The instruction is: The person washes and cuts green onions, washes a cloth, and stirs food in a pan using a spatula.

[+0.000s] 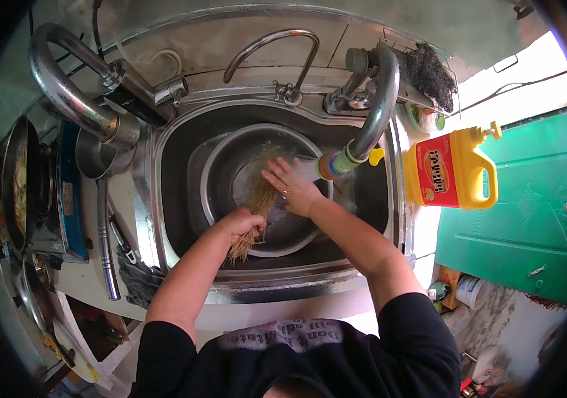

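Note:
My left hand is closed around a bundle of thin brown stalks, perhaps a straw brush or dried plant; the kind is unclear. The cut-looking lower ends stick out below the fist, while the blurred upper part lies over a round metal basin. My right hand is beside the bundle's upper part, fingers spread and wet. Water sprays over it from the nozzle of a curved metal faucet. The basin stands inside a stainless steel sink.
A thin chrome faucet rises behind the sink. To the right stands a yellow detergent jug. At left are a metal saucepan, a frying pan with food, a lighter and a dark cloth.

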`<action>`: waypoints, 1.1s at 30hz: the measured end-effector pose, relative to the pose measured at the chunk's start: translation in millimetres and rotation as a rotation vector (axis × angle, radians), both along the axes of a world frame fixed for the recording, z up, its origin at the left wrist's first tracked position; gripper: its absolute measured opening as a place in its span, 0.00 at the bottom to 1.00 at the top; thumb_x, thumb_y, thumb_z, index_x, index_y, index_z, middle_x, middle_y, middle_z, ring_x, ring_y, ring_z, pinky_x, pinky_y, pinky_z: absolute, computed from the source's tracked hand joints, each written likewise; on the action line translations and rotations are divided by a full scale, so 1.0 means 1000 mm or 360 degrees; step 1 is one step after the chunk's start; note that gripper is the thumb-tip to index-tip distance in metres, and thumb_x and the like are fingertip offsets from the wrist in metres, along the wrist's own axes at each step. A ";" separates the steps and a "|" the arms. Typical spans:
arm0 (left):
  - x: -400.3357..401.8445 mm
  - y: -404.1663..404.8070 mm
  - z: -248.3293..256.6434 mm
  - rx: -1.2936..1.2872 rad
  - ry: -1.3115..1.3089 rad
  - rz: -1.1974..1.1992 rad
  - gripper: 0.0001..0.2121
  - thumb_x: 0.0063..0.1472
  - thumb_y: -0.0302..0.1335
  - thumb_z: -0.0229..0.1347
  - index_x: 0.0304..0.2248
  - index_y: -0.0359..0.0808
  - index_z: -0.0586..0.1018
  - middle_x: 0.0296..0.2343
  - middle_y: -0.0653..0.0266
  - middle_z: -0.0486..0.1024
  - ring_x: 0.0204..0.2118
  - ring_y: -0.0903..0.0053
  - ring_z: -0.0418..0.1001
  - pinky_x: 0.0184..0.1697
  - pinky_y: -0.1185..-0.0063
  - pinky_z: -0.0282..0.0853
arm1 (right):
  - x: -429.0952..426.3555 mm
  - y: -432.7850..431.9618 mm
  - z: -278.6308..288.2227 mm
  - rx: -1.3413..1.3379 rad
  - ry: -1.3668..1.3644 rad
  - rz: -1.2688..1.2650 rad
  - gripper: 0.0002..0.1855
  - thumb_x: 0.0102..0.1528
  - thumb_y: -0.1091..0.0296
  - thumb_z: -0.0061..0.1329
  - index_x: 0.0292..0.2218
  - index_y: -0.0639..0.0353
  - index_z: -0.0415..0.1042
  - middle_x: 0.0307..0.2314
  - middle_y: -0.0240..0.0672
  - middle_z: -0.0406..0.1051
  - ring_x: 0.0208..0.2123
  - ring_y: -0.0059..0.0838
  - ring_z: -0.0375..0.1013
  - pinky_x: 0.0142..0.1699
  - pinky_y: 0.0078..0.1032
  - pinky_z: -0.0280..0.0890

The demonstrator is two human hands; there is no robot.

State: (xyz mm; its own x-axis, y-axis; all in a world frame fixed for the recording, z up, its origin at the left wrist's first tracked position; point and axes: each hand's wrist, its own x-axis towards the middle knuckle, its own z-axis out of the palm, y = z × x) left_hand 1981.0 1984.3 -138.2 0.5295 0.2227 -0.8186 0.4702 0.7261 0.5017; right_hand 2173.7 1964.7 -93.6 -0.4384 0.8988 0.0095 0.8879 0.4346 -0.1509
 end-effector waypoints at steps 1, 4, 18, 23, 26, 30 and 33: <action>0.002 0.003 0.003 0.0002 0.0001 -0.0011 0.06 0.43 0.23 0.48 0.24 0.33 0.68 0.15 0.65 0.65 0.15 0.82 0.62 0.16 0.86 0.56 | 0.001 0.005 -0.010 0.0002 0.0001 -0.0011 0.37 0.31 0.68 0.52 0.45 0.58 0.55 0.43 0.40 0.56 0.50 0.35 0.48 0.53 0.35 0.42; 0.007 0.005 0.012 0.0034 -0.0235 -0.0126 0.09 0.43 0.23 0.47 0.27 0.33 0.67 0.18 0.65 0.66 0.17 0.83 0.63 0.18 0.85 0.57 | -0.001 0.011 -0.060 -0.0268 0.0150 0.0075 0.24 0.37 0.70 0.47 0.39 0.60 0.61 0.37 0.41 0.63 0.46 0.39 0.55 0.49 0.35 0.47; 0.029 -0.003 -0.056 0.1308 0.0288 0.0146 0.20 0.44 0.27 0.47 0.38 0.27 0.61 0.32 0.42 0.65 0.38 0.54 0.63 0.41 0.72 0.58 | -0.034 0.025 -0.096 -0.1061 0.0739 -0.1167 0.23 0.43 0.69 0.41 0.42 0.65 0.57 0.38 0.50 0.61 0.42 0.41 0.60 0.45 0.29 0.55; 0.039 -0.012 -0.094 0.1226 0.0170 0.0361 0.18 0.46 0.25 0.46 0.38 0.27 0.61 0.32 0.44 0.66 0.38 0.56 0.64 0.40 0.73 0.58 | -0.037 0.023 -0.144 -0.0905 0.1075 -0.1290 0.22 0.43 0.67 0.44 0.40 0.66 0.58 0.36 0.48 0.62 0.39 0.40 0.62 0.42 0.28 0.58; 0.036 -0.004 -0.087 0.0962 0.0163 0.0605 0.18 0.47 0.25 0.47 0.38 0.27 0.61 0.33 0.47 0.66 0.37 0.60 0.65 0.40 0.74 0.58 | -0.012 0.024 -0.146 -0.0957 0.1577 -0.1445 0.23 0.43 0.67 0.45 0.41 0.64 0.57 0.38 0.46 0.61 0.40 0.37 0.61 0.43 0.27 0.56; 0.023 0.010 -0.080 0.0908 0.0184 0.0893 0.26 0.48 0.24 0.48 0.46 0.30 0.52 0.39 0.51 0.62 0.41 0.67 0.61 0.43 0.76 0.56 | -0.002 0.028 -0.108 -0.0884 0.1572 -0.1462 0.24 0.43 0.64 0.45 0.42 0.65 0.59 0.40 0.47 0.59 0.40 0.39 0.60 0.44 0.29 0.54; 0.031 0.013 -0.046 0.1193 0.0468 0.0646 0.35 0.46 0.26 0.50 0.50 0.31 0.44 0.46 0.46 0.49 0.46 0.59 0.56 0.47 0.76 0.53 | -0.011 0.009 -0.072 -0.0565 0.1009 -0.1178 0.22 0.43 0.66 0.45 0.40 0.67 0.60 0.37 0.49 0.61 0.38 0.41 0.61 0.43 0.31 0.54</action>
